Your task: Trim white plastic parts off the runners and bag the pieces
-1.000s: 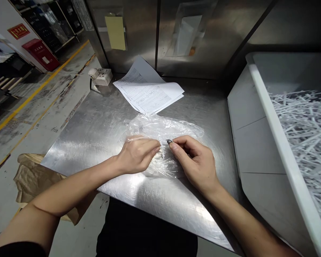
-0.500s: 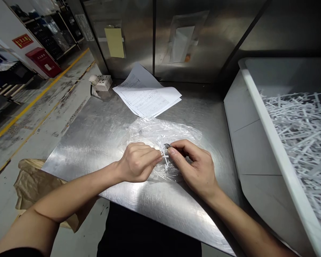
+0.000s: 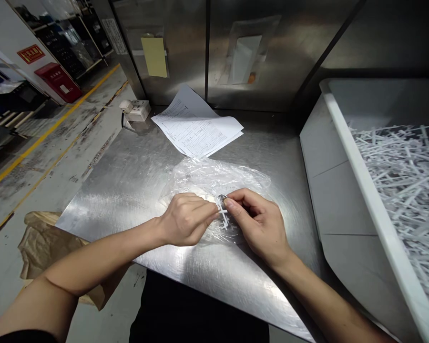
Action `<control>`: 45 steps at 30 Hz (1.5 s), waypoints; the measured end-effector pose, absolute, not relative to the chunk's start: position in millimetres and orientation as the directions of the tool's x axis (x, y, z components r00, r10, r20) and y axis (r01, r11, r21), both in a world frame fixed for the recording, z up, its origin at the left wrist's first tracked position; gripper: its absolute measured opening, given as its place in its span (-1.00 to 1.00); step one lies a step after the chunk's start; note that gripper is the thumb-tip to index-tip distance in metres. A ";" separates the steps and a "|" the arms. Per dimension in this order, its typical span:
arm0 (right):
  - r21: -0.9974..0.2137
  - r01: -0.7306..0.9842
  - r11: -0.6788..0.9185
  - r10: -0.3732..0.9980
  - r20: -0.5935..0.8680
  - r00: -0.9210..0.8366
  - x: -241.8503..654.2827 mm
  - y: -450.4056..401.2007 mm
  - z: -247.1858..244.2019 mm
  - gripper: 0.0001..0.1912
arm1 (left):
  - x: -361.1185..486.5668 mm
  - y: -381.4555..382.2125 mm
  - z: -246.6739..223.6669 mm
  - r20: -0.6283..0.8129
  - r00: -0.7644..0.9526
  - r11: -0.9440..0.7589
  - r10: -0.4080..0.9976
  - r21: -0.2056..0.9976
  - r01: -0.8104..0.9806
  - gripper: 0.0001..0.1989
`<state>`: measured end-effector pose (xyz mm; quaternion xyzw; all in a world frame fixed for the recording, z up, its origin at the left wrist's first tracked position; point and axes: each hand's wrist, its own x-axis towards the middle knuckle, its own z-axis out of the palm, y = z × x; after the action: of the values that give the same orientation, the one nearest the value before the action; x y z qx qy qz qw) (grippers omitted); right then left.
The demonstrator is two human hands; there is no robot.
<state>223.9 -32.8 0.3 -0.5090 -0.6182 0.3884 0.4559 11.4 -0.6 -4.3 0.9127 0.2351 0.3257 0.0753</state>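
Observation:
My left hand point(image 3: 188, 219) is closed, pinching a small branched white plastic piece point(image 3: 224, 217) that sticks out past the fingertips. Close beside it, my right hand point(image 3: 263, 226) grips a small, thin metal blade-like piece point(image 3: 222, 196) between thumb and forefinger. The metal sits at the upper end of the white piece; whether they touch I cannot tell. Both hands are over a crumpled clear plastic bag point(image 3: 210, 172) lying on the steel table point(image 3: 128, 176). My fingers hide part of both held things.
A large white bin point(image 3: 346, 143) at the right holds a heap of white branched plastic pieces point(image 3: 407, 176). Printed sheets point(image 3: 196, 126) lie behind the bag. A power strip point(image 3: 137, 110) stands at the back left corner. Brown paper point(image 3: 46, 247) is below the table's left edge.
The white plastic piece has shifted slightly to the right with my left hand and turned a little. The metal piece has tilted at its upper end.

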 end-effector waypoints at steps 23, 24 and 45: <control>-0.882 0.328 0.340 0.941 0.318 -0.119 222.3 -37.0 4.1 -0.87 | 11.4 -0.8 -8.3 0.551 0.660 -0.860 0.510 0.328 0.391 -0.74; -0.882 0.327 0.338 0.941 0.317 -0.119 222.1 -37.0 4.3 -0.87 | 11.7 -0.9 -8.0 0.553 0.662 -0.863 0.505 0.315 0.395 -0.74; -0.747 0.417 0.518 0.853 0.490 -0.182 225.0 -39.0 7.5 -0.94 | 14.9 -1.9 -3.1 0.637 0.679 -0.889 0.365 0.023 0.457 -0.74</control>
<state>225.0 -39.0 7.5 -0.4328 -0.7333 0.2314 0.4706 14.9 -1.9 -3.1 0.9137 0.2250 0.3314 -0.0690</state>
